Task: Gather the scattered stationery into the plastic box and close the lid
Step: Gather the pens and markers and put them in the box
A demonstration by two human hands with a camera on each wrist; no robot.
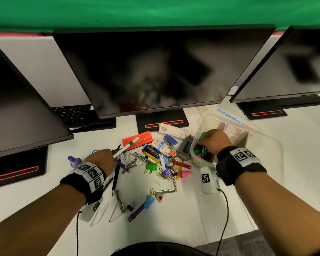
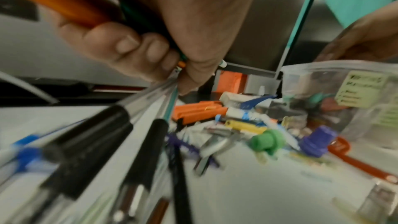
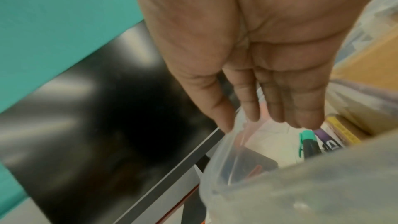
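Note:
A clear plastic box stands open on the white desk to the right, its lid lying beside it; markers and a card divider are inside. My right hand hovers over the box with straight fingers that hold nothing, above a green-capped marker. My left hand grips a bundle of pens, among them an orange one and a white marker. The scattered stationery lies between the hands: glue bottle, green cap, clips, rulers.
Three dark monitors stand along the back, their bases on the desk. An orange case and a white carton lie behind the pile. A white tagged device sits in front of the box. The desk edge runs at the lower right.

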